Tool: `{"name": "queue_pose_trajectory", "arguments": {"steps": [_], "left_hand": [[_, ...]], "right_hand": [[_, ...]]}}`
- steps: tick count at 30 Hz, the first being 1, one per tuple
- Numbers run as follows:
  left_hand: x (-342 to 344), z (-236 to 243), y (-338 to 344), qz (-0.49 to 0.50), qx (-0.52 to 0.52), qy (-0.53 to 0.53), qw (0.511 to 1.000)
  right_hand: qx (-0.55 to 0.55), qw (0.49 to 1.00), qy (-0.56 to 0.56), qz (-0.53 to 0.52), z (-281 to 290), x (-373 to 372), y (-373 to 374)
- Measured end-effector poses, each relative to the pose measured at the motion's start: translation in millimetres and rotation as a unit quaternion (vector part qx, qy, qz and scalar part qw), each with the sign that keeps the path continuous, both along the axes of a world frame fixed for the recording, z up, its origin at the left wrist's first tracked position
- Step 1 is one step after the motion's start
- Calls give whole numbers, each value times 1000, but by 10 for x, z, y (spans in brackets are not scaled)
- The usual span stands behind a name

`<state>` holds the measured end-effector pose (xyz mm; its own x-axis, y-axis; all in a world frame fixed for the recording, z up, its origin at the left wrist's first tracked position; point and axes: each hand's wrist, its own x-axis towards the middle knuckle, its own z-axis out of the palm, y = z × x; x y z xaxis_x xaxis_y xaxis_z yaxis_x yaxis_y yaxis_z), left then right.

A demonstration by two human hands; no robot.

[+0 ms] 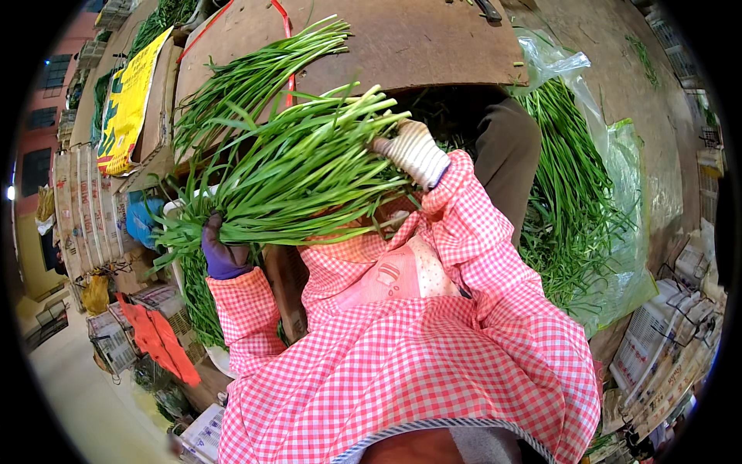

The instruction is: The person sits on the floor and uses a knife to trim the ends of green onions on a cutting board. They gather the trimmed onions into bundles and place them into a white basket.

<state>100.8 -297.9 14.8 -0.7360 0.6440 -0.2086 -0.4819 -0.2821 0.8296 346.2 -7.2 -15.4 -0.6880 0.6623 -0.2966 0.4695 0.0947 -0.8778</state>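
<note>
A large, loose bunch of garlic chives (pixel 309 174) stretches across my lap, held between both hands. Its pale stem ends point to the right and its green leaf tips fan out to the left. My right hand (pixel 416 153), in a whitish striped glove, is closed around the stem end. At the leaf end, my left hand (pixel 222 251) in a dark purple glove has its fingers closed on the leaves, partly hidden by them. Just beyond lies a second bunch of chives (pixel 263 73) on a brown board (pixel 410 39), across a red strap (pixel 291 81).
To my right, a heap of chives (pixel 568 170) lies on clear plastic sheeting (pixel 630 185). A dark-handled tool (pixel 488 10) rests at the board's far edge. On the left are a yellow printed sheet (pixel 131 108), a blue bag (pixel 144 219), an orange cloth (pixel 158 340) and stacked crates (pixel 81 213).
</note>
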Motion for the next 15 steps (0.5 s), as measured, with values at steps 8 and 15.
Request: {"name": "queue_pose_trajectory", "arguments": {"steps": [8, 15], "left_hand": [[-209, -395, -172, 37, -109, 121, 986], [-26, -396, -140, 1, -233, 386, 892]], "right_hand": [[134, 979, 23, -152, -541, 823, 539], [270, 937, -170, -140, -212, 1452, 1252]]}}
